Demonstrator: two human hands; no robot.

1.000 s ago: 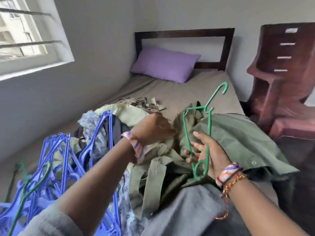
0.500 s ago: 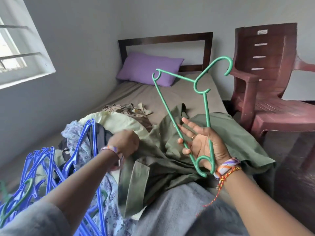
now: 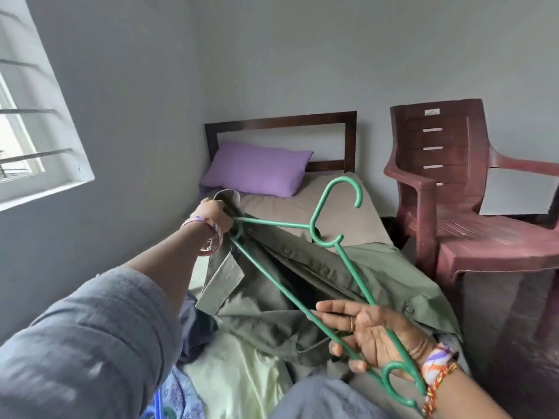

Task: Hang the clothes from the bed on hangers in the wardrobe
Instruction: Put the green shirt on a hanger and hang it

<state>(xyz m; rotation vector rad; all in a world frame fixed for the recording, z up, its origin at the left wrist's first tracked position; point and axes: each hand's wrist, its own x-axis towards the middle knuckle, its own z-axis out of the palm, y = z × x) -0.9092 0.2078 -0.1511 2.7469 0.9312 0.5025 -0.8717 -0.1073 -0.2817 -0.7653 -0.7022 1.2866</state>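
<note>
Left hand (image 3: 215, 213) grips the olive shirt (image 3: 302, 300) by its collar, lifted toward the bed's (image 3: 341, 219) head end, likely to open the neck. Right hand (image 3: 367, 334), fingers curled, holds the green hanger (image 3: 329, 234) by its lower end; its far tip sits at the collar, apparently to feed in.

Left arm: loose grey-blue knit sleeve (image 3: 90, 337) pushed up to roughly the elbook, forearm bare below it; wrist carries a woven band (image 3: 215, 229) in purple/white/orange, plus a thin pinkish bangle (image 3: 208, 252) beside it. Right hand (image 3: 373, 334): thin gold-coloured ring (image 3: 351, 323) on one finger, forearm bare. Right wrist: matching purple/white/orange woven band (image 3: 438, 362), then a red-and-yellow twisted thread bracelet (image 3: 435, 388) just behind it, loose end trailing down.
</note>
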